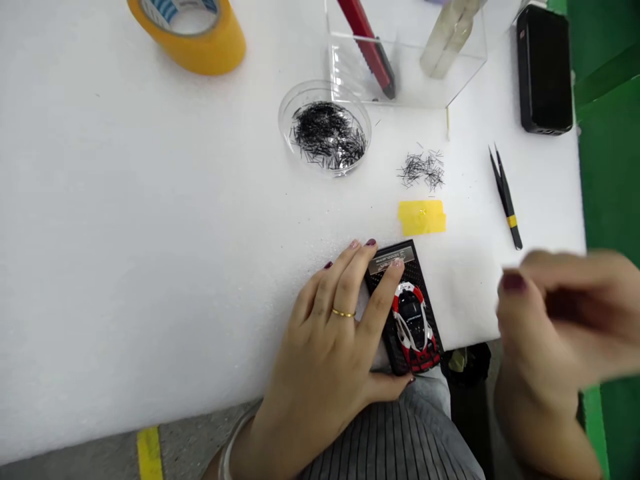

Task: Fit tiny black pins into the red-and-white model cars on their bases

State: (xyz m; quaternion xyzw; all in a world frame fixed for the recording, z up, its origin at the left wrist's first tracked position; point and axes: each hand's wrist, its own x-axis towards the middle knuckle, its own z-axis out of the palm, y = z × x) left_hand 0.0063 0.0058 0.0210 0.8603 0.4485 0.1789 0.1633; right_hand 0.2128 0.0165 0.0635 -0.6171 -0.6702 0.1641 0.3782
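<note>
My left hand (335, 340) holds a toy model car (414, 317) on a black display base (397, 353) at the table's front edge. Its index finger rests on the base's grey nameplate, and the thumb is against the near end. The car is white and red with a dark top. My right hand (565, 327) is raised to the right of the car, slightly blurred, with thumb and index finger pinched together. Whatever is between those fingertips is too small or hidden to make out. Black tweezers (507, 200) lie just beyond this hand.
A clear round dish (325, 130) contains short black bristle-like pieces, with a loose pile (423, 169) beside it. Yellow tape (423, 217) sticks to the table. Around them are a tape roll (215, 43), a clear box (415, 87) with a red cutter, and a black power bank (544, 70).
</note>
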